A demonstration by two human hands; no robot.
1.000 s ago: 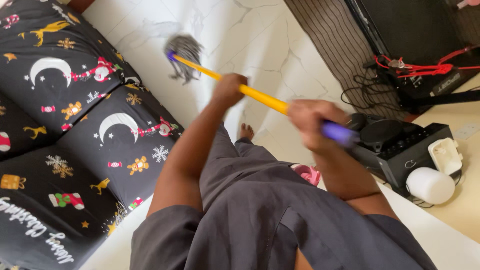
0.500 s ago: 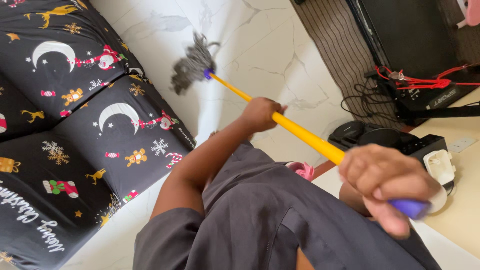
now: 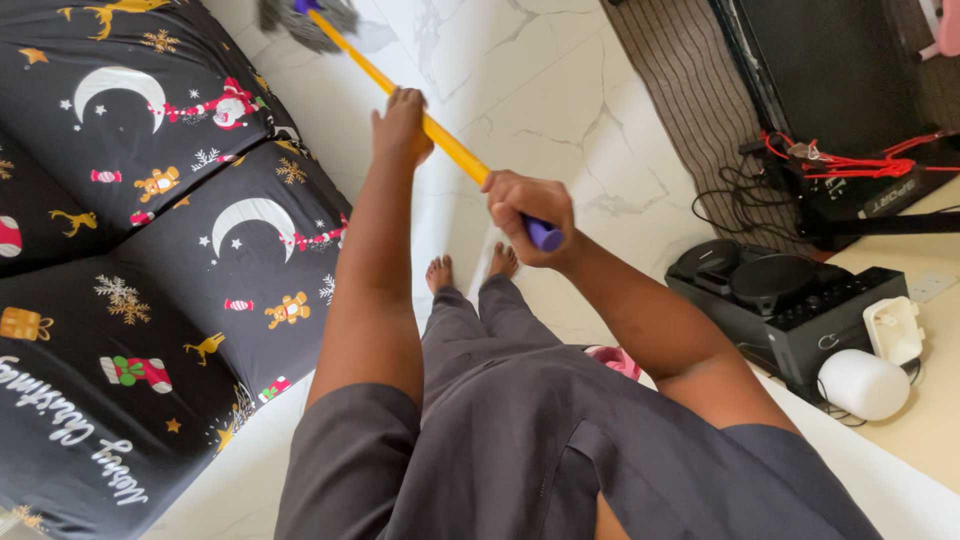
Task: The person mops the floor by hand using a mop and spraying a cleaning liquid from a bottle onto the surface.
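White marble floor (image 3: 560,110) runs as an open lane between the black patterned cushions (image 3: 150,260) on the left and a striped mat (image 3: 680,120) and black speaker (image 3: 790,310) on the right. Both hands are wrapped round the yellow mop handle (image 3: 440,140): left hand (image 3: 400,125) midway, right hand (image 3: 530,215) at its purple end. The grey mop head (image 3: 300,18) sits at the frame's top edge, just beside the cushions.

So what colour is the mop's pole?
The pole is yellow with a purple end grip, seen from the head view.
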